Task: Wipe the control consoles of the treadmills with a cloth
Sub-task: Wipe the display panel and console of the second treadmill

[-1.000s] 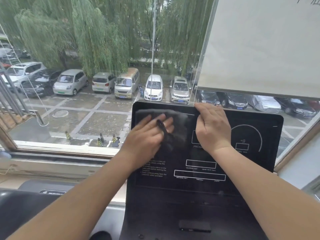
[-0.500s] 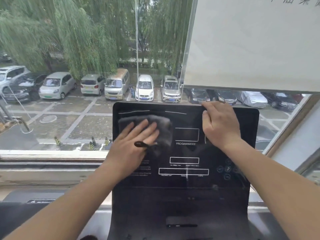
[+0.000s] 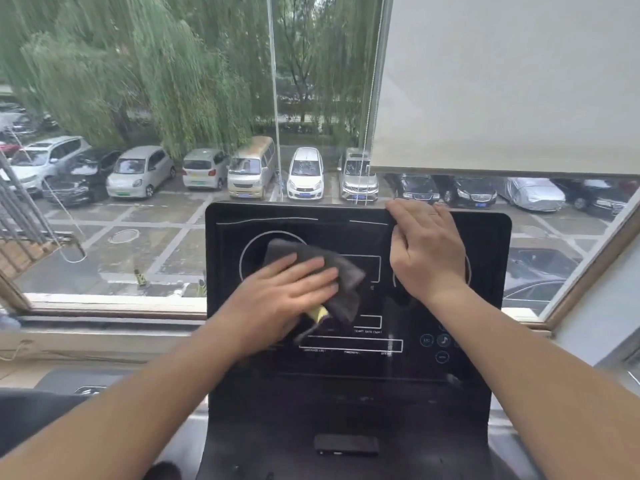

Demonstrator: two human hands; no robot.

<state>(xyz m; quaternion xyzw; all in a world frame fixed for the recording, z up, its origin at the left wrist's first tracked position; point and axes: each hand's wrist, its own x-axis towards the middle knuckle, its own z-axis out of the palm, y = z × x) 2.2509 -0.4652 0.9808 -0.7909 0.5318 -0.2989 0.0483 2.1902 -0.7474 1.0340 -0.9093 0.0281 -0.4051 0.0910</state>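
A black treadmill console (image 3: 485,237) with white outlined display boxes and circles stands upright in front of the window. My left hand (image 3: 280,292) lies flat on a dark grey cloth (image 3: 341,282), pressing it against the left-centre of the panel; a yellow tag shows under the cloth's lower edge. My right hand (image 3: 427,251) grips the console's top edge, its fingers hooked over the rim and its palm covering part of the right circle.
A window sill (image 3: 104,303) runs behind the console, with a car park and willow trees outside. A pale roller blind (image 3: 502,81) hangs at upper right, its bead chain (image 3: 367,133) beside it. A dark neighbouring machine (image 3: 41,410) sits at lower left.
My left hand has slid the cloth down and to the right across the panel, uncovering the left circle. My right hand stays on the top edge.
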